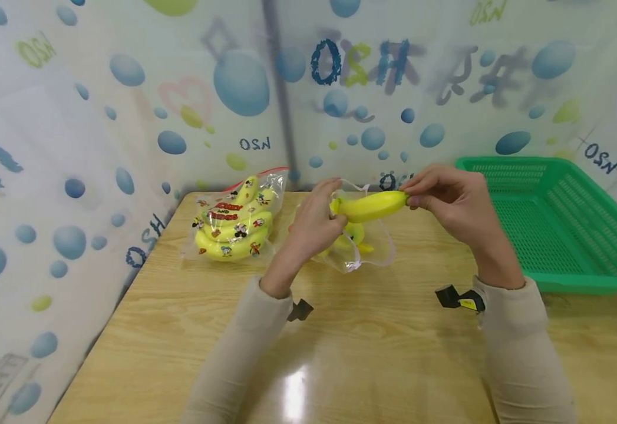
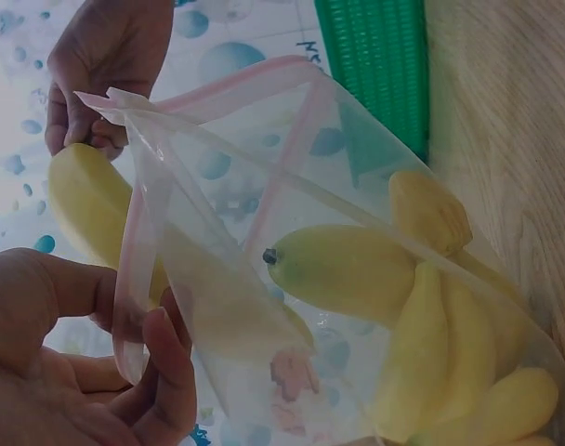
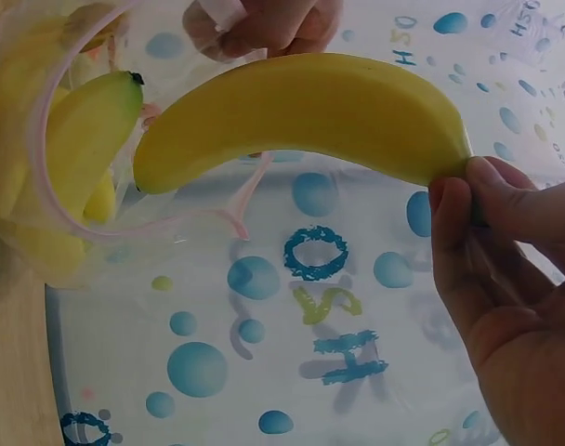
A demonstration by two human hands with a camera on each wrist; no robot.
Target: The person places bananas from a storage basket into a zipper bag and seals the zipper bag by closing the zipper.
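My right hand pinches one end of a yellow banana between thumb and fingers. The banana lies nearly level in the head view, and its other end is at the mouth of a clear zip bag. With curled fingers and thumb, my left hand holds the pink-edged rim of that bag, as the left wrist view shows. Several more bananas lie inside the bag, partly hidden behind my left hand in the head view.
To the left stands a second clear bag with a red zip, cartoon prints and bananas inside. A green plastic basket sits at the right of the wooden table. A patterned sheet hangs behind the table.
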